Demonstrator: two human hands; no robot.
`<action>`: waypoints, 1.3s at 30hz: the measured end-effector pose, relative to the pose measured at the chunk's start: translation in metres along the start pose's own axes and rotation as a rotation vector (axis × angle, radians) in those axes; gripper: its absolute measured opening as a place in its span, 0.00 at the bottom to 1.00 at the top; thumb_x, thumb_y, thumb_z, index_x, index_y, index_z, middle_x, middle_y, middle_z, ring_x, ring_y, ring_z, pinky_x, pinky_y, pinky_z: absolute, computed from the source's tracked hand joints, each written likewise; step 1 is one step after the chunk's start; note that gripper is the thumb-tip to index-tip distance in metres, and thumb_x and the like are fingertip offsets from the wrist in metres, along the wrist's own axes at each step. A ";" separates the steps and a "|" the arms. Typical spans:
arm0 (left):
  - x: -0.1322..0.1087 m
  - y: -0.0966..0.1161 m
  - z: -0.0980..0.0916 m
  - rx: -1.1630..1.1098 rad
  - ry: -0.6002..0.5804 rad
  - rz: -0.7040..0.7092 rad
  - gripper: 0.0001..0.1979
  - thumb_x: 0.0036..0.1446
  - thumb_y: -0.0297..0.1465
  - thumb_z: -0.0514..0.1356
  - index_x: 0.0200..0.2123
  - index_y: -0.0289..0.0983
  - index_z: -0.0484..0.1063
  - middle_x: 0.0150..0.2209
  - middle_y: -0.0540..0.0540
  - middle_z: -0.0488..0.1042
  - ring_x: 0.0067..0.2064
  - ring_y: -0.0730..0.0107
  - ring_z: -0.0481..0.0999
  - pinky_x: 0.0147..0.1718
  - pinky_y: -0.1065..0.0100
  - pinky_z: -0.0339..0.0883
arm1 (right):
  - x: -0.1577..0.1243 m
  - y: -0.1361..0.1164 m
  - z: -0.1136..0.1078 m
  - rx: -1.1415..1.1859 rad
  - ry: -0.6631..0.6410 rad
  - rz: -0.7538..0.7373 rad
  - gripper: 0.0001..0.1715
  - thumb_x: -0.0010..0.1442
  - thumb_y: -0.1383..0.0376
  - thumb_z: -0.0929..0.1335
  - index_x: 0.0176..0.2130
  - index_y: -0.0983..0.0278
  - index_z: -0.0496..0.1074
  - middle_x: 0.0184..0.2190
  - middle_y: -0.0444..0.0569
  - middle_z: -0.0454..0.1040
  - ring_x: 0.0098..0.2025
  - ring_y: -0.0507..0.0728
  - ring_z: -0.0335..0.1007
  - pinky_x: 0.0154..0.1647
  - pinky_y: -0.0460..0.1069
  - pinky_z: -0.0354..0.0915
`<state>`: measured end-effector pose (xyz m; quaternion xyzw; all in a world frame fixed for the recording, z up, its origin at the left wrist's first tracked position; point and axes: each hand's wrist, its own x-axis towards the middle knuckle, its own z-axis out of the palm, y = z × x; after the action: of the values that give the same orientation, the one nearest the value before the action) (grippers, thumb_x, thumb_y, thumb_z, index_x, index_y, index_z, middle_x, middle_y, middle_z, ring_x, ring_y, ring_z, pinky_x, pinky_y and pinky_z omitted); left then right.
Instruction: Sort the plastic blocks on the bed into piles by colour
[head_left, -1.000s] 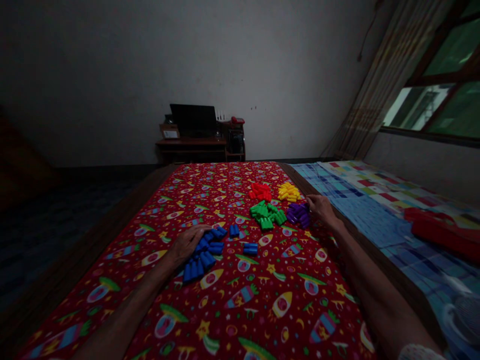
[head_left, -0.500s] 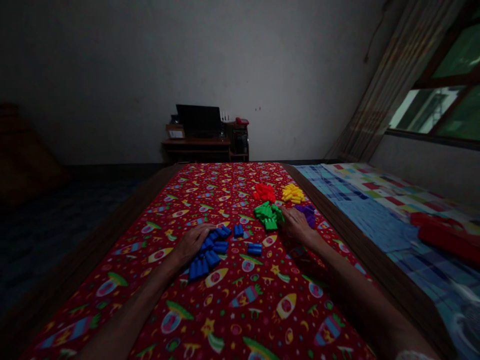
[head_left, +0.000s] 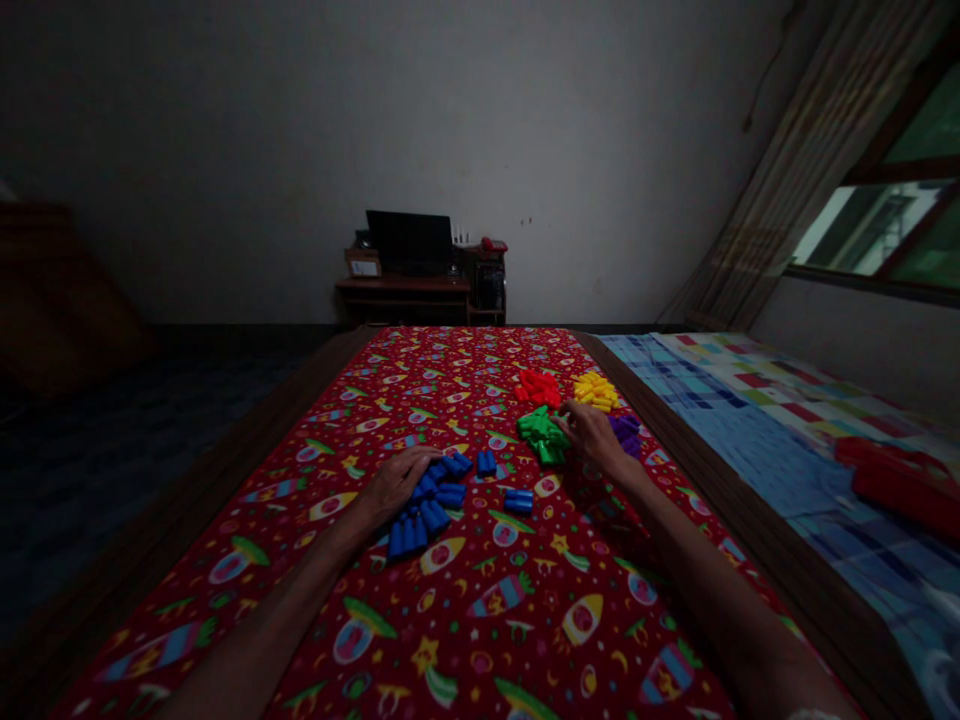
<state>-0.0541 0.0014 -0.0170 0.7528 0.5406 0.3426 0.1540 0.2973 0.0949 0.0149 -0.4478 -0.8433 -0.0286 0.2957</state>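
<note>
My left hand [head_left: 401, 480] lies with its fingers stretched flat along the far left side of a pile of blue tube-like plastic pieces [head_left: 433, 515], touching it. Two smaller blue clusters sit apart to the right: one farther off [head_left: 486, 463], one nearer me [head_left: 518, 501]. At the right edge of the green plastic pieces [head_left: 543, 436] is my right hand [head_left: 589, 432], its fingers bent and drawn together. Whatever is between those fingertips is too small and dark to make out. Purple pieces [head_left: 627, 435] show partly behind that hand.
Beyond the green pile lie red pieces [head_left: 538, 387] and yellow pieces [head_left: 596, 391]. The piles rest on a red patterned cloth [head_left: 315, 600] over a brown table [head_left: 795, 560]. A bed [head_left: 720, 420] with a red bag [head_left: 904, 485] stands at the right. A desk with a monitor [head_left: 410, 241] is against the wall.
The view has swung slightly left, so everything appears farther right. My right hand's fingertips have shifted a little up and away along the green pile. My left hand stays by the blue pieces.
</note>
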 end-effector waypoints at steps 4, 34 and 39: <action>0.001 -0.007 0.004 -0.022 0.033 0.007 0.27 0.63 0.47 0.44 0.43 0.37 0.77 0.46 0.41 0.79 0.49 0.60 0.76 0.54 0.58 0.67 | 0.009 -0.001 -0.003 0.010 0.038 0.154 0.19 0.66 0.61 0.57 0.41 0.66 0.73 0.34 0.55 0.76 0.37 0.57 0.71 0.41 0.49 0.63; -0.001 0.006 0.001 -0.004 0.019 -0.001 0.31 0.63 0.49 0.41 0.45 0.35 0.76 0.47 0.39 0.78 0.49 0.59 0.76 0.54 0.59 0.67 | -0.078 -0.082 -0.013 0.110 -0.296 -0.237 0.17 0.62 0.68 0.63 0.50 0.63 0.69 0.46 0.55 0.74 0.46 0.57 0.69 0.47 0.50 0.64; 0.001 0.000 0.003 -0.004 0.017 0.004 0.31 0.62 0.49 0.42 0.44 0.35 0.76 0.47 0.39 0.78 0.49 0.58 0.76 0.53 0.58 0.67 | -0.083 -0.037 -0.040 -0.139 -0.251 0.002 0.15 0.63 0.67 0.63 0.47 0.65 0.73 0.43 0.57 0.77 0.43 0.59 0.73 0.45 0.50 0.65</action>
<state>-0.0518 0.0027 -0.0182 0.7508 0.5394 0.3503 0.1503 0.3232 -0.0010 0.0122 -0.4679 -0.8693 -0.0304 0.1563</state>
